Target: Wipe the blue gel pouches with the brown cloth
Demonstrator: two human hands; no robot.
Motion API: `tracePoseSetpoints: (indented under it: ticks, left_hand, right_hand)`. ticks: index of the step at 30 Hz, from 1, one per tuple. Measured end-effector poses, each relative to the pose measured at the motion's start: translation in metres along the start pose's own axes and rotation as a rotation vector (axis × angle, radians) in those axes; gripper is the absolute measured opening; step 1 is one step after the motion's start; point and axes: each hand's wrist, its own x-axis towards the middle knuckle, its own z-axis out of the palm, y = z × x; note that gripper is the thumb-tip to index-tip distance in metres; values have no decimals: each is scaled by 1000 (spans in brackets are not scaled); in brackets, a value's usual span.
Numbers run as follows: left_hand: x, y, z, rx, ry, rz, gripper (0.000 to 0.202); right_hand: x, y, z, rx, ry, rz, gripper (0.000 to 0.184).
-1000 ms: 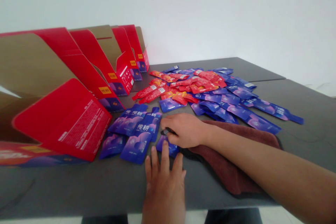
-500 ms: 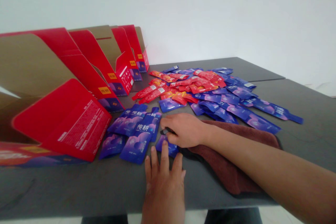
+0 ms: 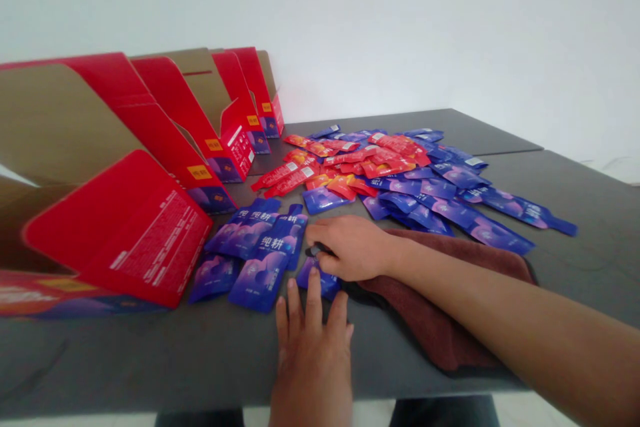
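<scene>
My right hand (image 3: 350,247) is closed on a corner of a brown cloth (image 3: 445,340) with dark trim, pressing it against a blue-purple pouch (image 3: 324,280). A bit of the dark trim shows between the thumb and fingers; the rest of the grip is hidden. From the near side, my left hand (image 3: 314,340) lies palm down with its fingers spread, fingertips at that pouch's lower edge. Just left of it lies a group of several blue-purple pouches (image 3: 263,270), overlapping and flat on the dark table (image 3: 210,353).
Several open red cartons (image 3: 165,240) stand in a row along the left, flaps raised. Beyond my hands spreads a heap of red pouches (image 3: 350,157) and more blue-purple pouches (image 3: 460,177). A white wall (image 3: 380,33) rises behind the table.
</scene>
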Motion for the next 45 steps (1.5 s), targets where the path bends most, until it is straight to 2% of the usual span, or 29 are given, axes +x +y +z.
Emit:
tracePoseSetpoints:
  ticks: [3,9,23,30,36,45]
  left_hand:
    - [0,2,0,6,3,-1,27]
    - [1,-9,1,0,-29,97,28]
    - [1,0,-1,-28,8,1,26]
    - [0,-13,4,-9,8,134,26]
    - [1,-3,-1,-37,18,29,26]
    - [3,1,-6,-37,16,21,27]
  right_hand:
    - [0,0,0,-3,1,1,18]
    - [0,0,0,1,-10,5,19]
    - [0,1,1,9,25,-14,16]
    - [0,1,1,-7,12,-15,16]
    - [0,1,1,-1,18,-11,17]
    - [0,1,2,8,26,-7,16]
